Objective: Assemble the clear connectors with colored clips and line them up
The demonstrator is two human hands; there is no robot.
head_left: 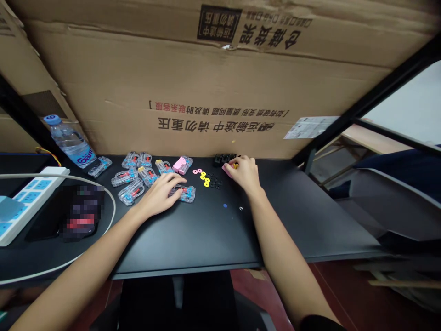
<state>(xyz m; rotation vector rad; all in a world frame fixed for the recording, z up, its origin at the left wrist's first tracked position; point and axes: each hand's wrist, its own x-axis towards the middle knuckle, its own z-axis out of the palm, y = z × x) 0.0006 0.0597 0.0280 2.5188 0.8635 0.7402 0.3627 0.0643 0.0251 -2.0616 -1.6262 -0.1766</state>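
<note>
Loosely spread left hand (162,191) is resting on a clear plastic piece with blue and red insides (188,194); right hand (245,172) is pinching a small pink piece (226,170).
Along the black tabletop (206,239), a blue-capped clear plastic bottle (71,142) is standing at the left hand's ten o'clock and similar clear pieces (131,192) are lying from its nine to twelve; whether that hand is gripping, I cannot tell. Small flat pink, yellow and black rings (207,185) are lying at the right hand's nine o'clock; black blocky pieces (218,159) are sitting at its ten.
</note>
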